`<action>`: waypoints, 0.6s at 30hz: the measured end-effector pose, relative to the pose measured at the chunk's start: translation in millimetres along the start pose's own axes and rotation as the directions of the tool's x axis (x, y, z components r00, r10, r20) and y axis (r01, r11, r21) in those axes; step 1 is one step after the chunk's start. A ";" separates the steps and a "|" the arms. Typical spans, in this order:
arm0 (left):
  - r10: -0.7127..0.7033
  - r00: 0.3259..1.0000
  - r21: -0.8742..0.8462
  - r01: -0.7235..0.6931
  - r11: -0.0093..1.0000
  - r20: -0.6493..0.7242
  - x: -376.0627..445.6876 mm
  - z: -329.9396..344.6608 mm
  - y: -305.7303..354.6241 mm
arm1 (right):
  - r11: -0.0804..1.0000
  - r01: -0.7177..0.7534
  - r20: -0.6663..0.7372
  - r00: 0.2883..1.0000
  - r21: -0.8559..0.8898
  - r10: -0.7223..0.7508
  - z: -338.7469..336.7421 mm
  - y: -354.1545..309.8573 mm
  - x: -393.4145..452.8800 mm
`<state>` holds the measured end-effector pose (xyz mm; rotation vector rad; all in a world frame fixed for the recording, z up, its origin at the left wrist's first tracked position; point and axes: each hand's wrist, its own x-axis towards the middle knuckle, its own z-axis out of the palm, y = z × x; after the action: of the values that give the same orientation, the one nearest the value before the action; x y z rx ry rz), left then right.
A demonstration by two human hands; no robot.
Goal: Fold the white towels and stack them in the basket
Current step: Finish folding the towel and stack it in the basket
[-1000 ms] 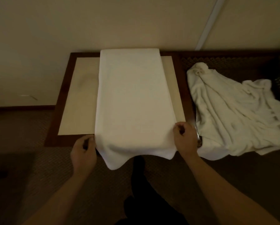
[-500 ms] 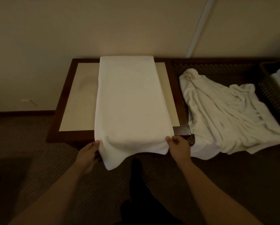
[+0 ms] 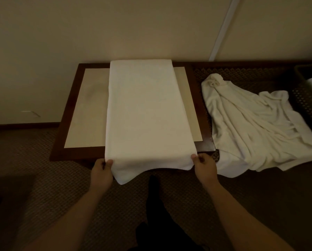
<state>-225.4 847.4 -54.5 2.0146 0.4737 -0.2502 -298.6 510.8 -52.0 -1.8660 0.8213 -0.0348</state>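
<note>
A long white towel (image 3: 144, 113) lies folded lengthwise down the middle of a low dark wooden table (image 3: 66, 124), its near end hanging over the front edge. My left hand (image 3: 101, 171) pinches the towel's near left corner. My right hand (image 3: 205, 167) pinches the near right corner. A crumpled heap of white towels (image 3: 256, 127) lies on the floor to the right of the table. At the far right edge stands a dark woven basket (image 3: 303, 87) with something white inside it.
A beige wall rises right behind the table, with a white strip (image 3: 222, 31) running up it. Patterned brown carpet (image 3: 33, 178) covers the floor. My dark trouser leg (image 3: 155, 205) shows below the towel's hanging end.
Both hands slid from the table's front edge down to the towel's hanging corners and now pinch them. The view shifted left, bringing the basket into sight.
</note>
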 end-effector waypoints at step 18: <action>-0.085 0.958 0.162 0.041 0.986 0.274 -15.0 -14.2 -34.9 | 0.980 -0.155 0.399 0.912 0.122 0.095 -2.5 25.2 -15.8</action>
<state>-254.3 871.0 -70.2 2.0736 0.3475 -0.6205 -324.7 512.1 -66.3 -1.6003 0.6362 0.3403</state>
